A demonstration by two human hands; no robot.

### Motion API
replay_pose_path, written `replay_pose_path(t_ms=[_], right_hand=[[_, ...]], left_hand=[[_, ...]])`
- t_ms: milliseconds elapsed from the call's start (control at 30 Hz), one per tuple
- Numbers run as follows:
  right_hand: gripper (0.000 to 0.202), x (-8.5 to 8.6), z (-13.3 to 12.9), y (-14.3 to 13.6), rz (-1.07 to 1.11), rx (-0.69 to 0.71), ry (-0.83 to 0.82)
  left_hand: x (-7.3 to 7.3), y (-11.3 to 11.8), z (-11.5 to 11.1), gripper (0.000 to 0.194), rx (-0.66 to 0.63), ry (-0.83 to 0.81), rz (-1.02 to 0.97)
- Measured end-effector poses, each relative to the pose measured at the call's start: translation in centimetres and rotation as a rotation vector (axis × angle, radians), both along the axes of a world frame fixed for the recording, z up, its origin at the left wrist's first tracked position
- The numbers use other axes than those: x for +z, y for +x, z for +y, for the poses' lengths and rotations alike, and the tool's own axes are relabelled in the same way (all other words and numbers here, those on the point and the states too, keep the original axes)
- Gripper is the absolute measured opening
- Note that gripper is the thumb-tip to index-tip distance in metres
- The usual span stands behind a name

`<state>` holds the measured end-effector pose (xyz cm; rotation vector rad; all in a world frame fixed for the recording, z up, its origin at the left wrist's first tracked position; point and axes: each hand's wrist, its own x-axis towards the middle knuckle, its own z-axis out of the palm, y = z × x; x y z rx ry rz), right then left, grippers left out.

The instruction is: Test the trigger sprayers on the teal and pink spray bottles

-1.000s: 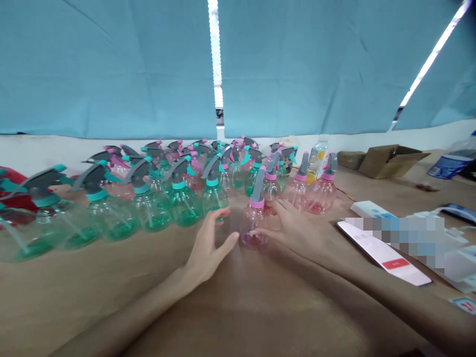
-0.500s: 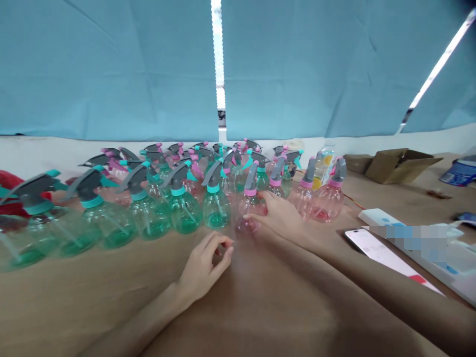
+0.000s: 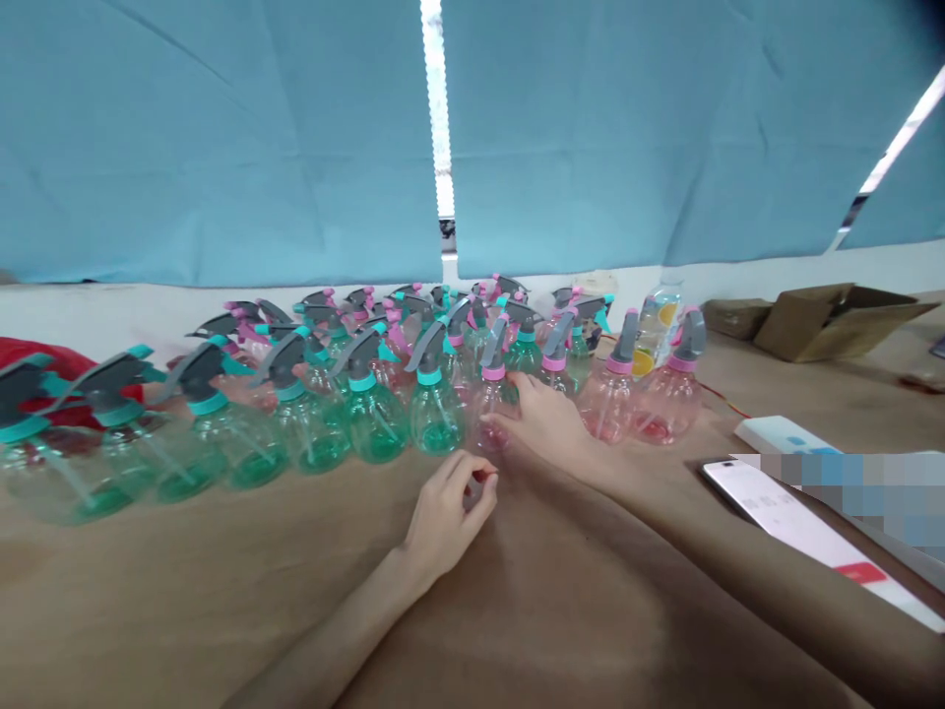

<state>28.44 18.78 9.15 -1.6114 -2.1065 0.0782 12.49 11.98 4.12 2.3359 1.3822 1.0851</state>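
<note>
A pink spray bottle [image 3: 493,399] with a grey trigger head stands upright near the middle, and my right hand [image 3: 550,423] has its thumb and fingers around its right side. My left hand [image 3: 452,507] is just above the table in front of the bottles, thumb and fingertips curled close together; whether something small is between them cannot be made out. A green spray bottle [image 3: 437,414] stands left of the pink one, in a front row of several green bottles. Two more pink bottles, one of them at the right end [image 3: 666,399], stand beyond my right hand.
More spray bottles crowd behind the front row. A clear bottle with lemon pictures [image 3: 660,320] and an open cardboard box [image 3: 834,325] stand at the right. A phone [image 3: 783,522] lies beside my right forearm, near a white box [image 3: 783,433]. Red cloth [image 3: 55,364] is at the left.
My left hand has moved right, closer to the pink bottle. My right hand remains at that bottle. The view has shifted slightly, bringing more of the left end of the green row into sight.
</note>
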Motion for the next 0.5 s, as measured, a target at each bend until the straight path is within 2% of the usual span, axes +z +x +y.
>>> replay_pose_path(t_ms=[167,367,500], right_hand=[[0.063,-0.1,-0.6,0.8,0.033,0.007,0.041],[0.03,-0.5,-1.5,4.6,0.103,-0.008,0.14],[0.033,-0.5,-1.3,7.0,0.144,-0.081,0.182]], left_hand=[[0.1,-0.6,-1.3,0.009,0.066,0.006,-0.033],[0.4,-1.5,-3.7,0.008,0.105,-0.034,-0.044],[0.5,-1.8,-4.8,0.007,0.111,-0.069,-0.034]])
